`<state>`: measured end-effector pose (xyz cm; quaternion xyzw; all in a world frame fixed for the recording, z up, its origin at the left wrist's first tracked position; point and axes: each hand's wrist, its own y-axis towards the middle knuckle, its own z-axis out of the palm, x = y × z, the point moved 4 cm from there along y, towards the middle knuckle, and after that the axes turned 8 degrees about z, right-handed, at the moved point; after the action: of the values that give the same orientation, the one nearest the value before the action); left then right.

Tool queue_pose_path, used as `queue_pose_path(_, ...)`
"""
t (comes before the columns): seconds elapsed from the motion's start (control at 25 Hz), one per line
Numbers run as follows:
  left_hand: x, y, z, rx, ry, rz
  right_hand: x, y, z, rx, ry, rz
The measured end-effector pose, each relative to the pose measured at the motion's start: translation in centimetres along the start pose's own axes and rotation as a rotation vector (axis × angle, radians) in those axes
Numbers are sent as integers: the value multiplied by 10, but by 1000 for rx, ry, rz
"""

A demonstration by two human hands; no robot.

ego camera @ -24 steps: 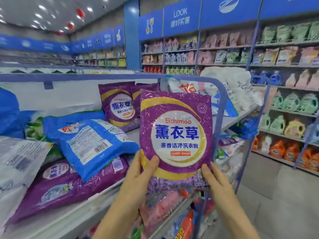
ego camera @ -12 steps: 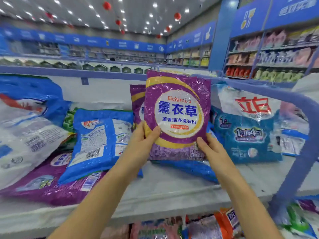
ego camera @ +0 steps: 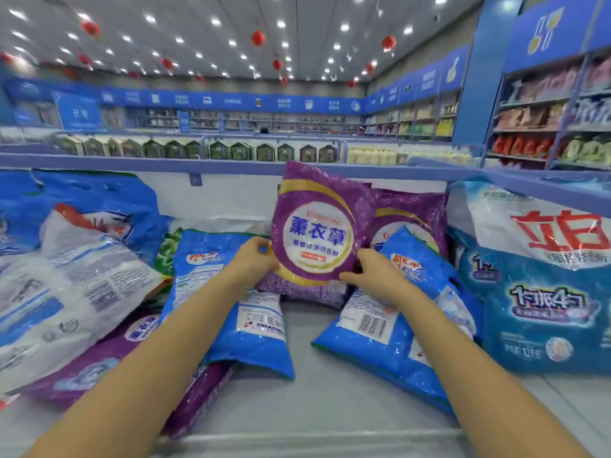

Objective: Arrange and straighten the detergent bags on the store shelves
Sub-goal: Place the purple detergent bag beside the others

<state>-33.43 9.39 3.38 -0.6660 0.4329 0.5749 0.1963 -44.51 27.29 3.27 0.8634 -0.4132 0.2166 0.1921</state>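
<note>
Purple bag (ego camera: 317, 226), lately aloft, now stands on the shelf (ego camera: 330, 408); left hand (ego camera: 254, 259) and right hand (ego camera: 372, 272) grip its sides; placement looks nearly done.

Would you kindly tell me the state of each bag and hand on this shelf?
Held purple bag: upright, front facing out.
Left hand: grips its left edge.
Right hand: grips its lower right edge.
Rear purple bag: upright behind it.
Left blue bag: lying flat.
Right blue bag: lying tilted, barcode up.
Flat purple bag: lying partly under the left blue bag.
Large white-blue bag: standing at right.
</note>
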Motion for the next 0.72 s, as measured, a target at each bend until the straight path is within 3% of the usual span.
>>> queue_pose_path(0.12,2,0,6,134,243,36,-8,-4,-2,-71,-144,57)
queue_pose_path(0.24,-4,-1,18,214,329,55,-11,-14,-21,-217,-248,77)
queue_pose_path(0.4,-5,-5,34,284,727,106,-9,-21,-26,-307,-466,113)
queue_pose_path(0.6,5,0,31,288,788,44,-6,-24,-23,-288,-478,141)
queue_pose_path(0.72,7,0,28,268,703,-13,-7,-29,-14,-286,-514,116)
